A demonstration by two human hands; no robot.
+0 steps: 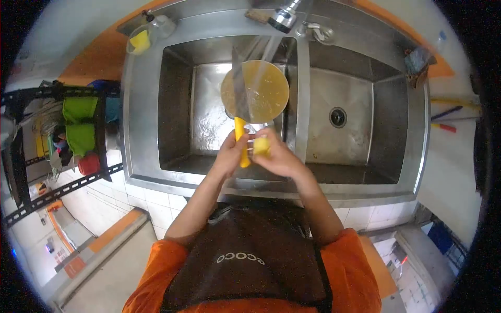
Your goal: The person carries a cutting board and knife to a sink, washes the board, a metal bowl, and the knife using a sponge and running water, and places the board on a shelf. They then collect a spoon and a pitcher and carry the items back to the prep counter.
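Note:
My left hand (228, 155) is closed around the yellow handle of a knife (240, 94), whose long blade points away from me over the left sink basin. My right hand (277, 157) grips a yellow sponge (261, 145) close beside the handle. Beyond my hands, a round pot (271, 96) full of yellowish, rippling water sits in the left basin (177, 109), partly behind the blade. Water streams from the faucet (282, 21) toward the pot and blade.
The right basin (355, 94) has a round drain (338, 117). On the back left ledge stand a holder with a yellow sponge (140, 40) and a pump bottle (163, 25). A black metal rack (21, 151) with green cloths (79, 125) stands at the left.

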